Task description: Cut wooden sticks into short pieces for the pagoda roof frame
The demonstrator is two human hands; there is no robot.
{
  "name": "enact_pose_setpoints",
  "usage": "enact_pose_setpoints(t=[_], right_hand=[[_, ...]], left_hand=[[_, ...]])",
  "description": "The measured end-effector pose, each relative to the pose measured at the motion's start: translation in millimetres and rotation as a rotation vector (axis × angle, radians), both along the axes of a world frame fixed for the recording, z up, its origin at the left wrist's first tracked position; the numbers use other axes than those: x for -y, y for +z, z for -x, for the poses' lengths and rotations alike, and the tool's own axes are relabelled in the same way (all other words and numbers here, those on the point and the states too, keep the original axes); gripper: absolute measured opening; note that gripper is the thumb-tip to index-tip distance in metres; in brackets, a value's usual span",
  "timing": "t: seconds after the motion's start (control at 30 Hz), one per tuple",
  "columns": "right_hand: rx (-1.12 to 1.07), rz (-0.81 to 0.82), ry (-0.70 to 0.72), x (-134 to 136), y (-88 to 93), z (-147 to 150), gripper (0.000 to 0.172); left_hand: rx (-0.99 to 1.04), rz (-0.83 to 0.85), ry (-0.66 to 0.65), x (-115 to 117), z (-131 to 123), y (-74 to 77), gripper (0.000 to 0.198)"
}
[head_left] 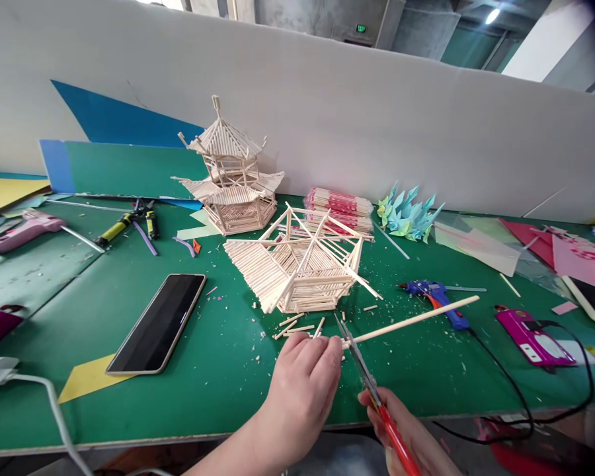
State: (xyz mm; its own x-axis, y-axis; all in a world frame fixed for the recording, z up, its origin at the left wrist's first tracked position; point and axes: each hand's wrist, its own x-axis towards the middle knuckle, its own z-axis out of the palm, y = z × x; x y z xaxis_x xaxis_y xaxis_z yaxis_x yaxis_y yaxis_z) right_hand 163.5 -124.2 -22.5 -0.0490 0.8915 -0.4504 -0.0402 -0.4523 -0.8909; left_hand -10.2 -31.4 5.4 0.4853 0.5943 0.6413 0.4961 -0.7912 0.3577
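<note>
Two hands cutting a wooden stick with scissors over a green table.

The left hand (305, 370) is closed, its fingertips pinching the near end of a long stick (411, 320), which slants up and away to the right above the table (218, 390). The right hand (409, 433) is curled around the red handles of the scissors (359, 360), whose blades cross the stick just beside the left fingertips. Short stick offcuts (295, 325) lie just beyond the hands, in front of a half-built stick roof (297, 264). A finished stick pagoda (228, 178) stands behind it by the white wall. A phone (161, 322) lies to the left and a blue glue gun (436, 294) to the right.
</note>
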Motion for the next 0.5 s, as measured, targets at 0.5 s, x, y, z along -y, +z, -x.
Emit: enact_pose_setpoints(t=[0.5], right_hand=[[-0.043,0.151,-0.159,-9.2,-15.2,10.2,0.035]], left_hand=[[-0.086,-0.010,-0.057,-4.9,-0.4,-4.6,0.027]])
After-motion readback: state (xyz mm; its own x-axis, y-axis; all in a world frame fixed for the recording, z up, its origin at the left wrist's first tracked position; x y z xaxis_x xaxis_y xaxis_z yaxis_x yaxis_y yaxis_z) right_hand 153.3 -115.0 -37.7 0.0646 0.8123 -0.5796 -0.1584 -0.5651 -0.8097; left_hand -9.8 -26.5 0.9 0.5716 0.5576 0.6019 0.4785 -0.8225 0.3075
